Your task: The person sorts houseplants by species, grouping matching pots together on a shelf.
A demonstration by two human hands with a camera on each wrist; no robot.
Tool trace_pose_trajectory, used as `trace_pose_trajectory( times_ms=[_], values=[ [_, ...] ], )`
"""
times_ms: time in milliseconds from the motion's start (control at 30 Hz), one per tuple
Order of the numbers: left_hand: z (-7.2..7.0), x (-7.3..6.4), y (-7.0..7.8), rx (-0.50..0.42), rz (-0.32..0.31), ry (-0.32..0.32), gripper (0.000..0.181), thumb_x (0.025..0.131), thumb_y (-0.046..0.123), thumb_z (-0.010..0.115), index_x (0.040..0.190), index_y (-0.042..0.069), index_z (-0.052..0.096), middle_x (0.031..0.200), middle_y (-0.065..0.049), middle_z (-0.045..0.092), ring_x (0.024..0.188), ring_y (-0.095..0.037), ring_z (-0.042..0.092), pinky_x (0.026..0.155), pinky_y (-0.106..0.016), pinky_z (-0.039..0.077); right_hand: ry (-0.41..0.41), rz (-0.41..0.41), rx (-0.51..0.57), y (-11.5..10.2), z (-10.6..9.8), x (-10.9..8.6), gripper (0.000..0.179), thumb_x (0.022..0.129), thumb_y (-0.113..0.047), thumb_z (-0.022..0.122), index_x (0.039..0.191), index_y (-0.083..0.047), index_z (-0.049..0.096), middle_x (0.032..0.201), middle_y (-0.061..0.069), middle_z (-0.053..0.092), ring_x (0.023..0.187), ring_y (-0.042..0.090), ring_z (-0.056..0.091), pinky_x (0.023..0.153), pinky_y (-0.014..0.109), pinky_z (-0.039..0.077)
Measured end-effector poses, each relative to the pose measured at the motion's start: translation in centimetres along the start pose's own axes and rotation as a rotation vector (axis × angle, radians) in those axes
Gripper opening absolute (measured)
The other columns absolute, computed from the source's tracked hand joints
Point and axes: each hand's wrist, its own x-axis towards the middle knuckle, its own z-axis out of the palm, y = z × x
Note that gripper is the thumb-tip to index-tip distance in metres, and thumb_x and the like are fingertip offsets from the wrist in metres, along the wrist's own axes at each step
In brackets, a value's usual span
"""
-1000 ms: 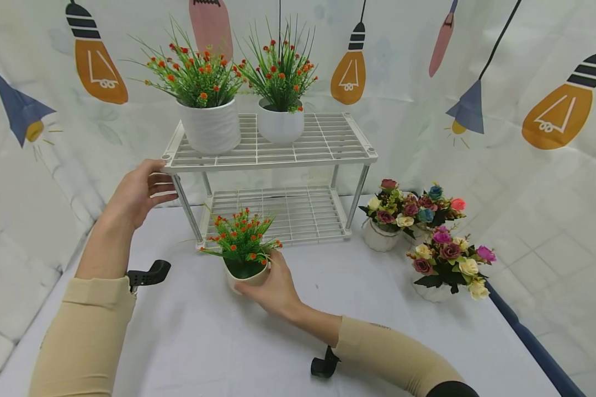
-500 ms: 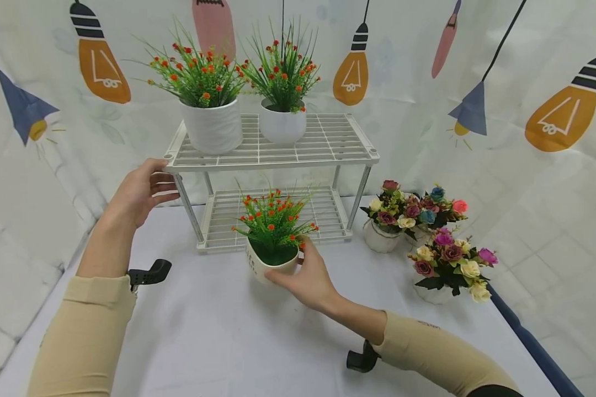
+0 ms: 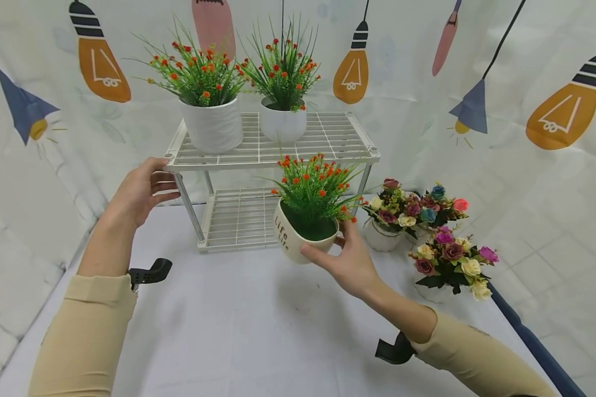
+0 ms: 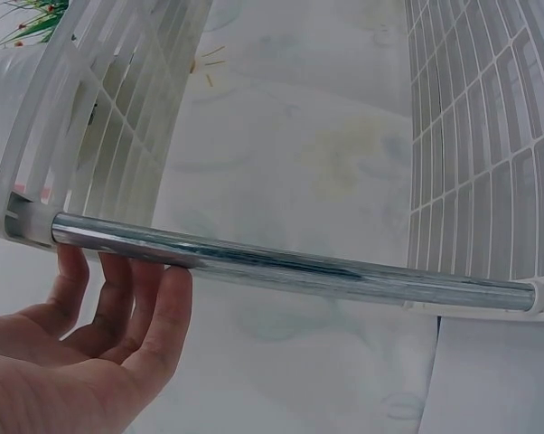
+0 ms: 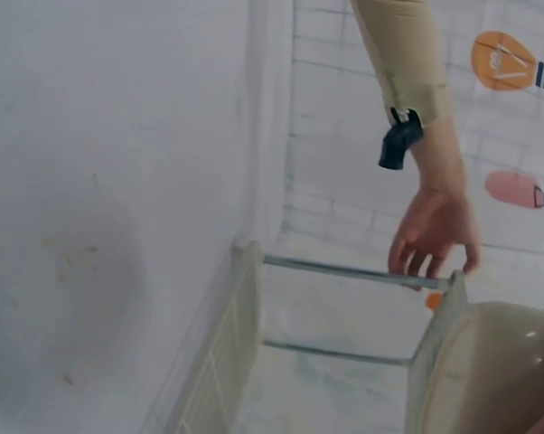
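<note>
In the head view my right hand (image 3: 350, 262) holds a cream pot (image 3: 300, 242) lettered "Life" by its right side, thumb in front. The pot is tilted and raised above the table, with orange-flowered grass (image 3: 315, 193) in it. The right wrist view shows part of the pot (image 5: 498, 362) at the lower right. My left hand (image 3: 136, 196) grips the upper left front corner of a white two-tier rack (image 3: 273, 164). In the left wrist view its curved fingers (image 4: 168, 316) touch the metal post (image 4: 299, 271) near the upper tier.
Two white pots of orange-flowered grass, a ribbed one (image 3: 212, 128) and a smooth one (image 3: 282, 124), stand on the upper tier. The lower tier (image 3: 238, 218) sits at table level. Pots of roses (image 3: 449, 259) stand on the table (image 3: 218, 325) at right.
My right hand has carried the cream pot rightward and up from near the table, and its lettering now shows. My left hand stays at the rack's corner.
</note>
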Motion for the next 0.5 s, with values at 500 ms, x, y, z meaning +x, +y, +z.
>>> trace_pose_trajectory(
  times_ms=[500],
  values=[
    [-0.2, 0.2, -0.1, -0.056, -0.012, -0.01, 0.034, 0.106, 0.046, 0.051, 0.123, 0.016, 0.055, 0.112, -0.001, 0.058, 0.102, -0.016, 0.058, 0.078, -0.022, 0.056, 0.214, -0.159, 0.046, -3.7, -5.6, 3.9, 0.074, 0.09, -0.019, 0.077, 0.15, -0.006, 0.036, 0.14, 0.005, 0.049, 0.124, 0.021, 0.054, 0.104, 0.045, 0.046]
  ],
)
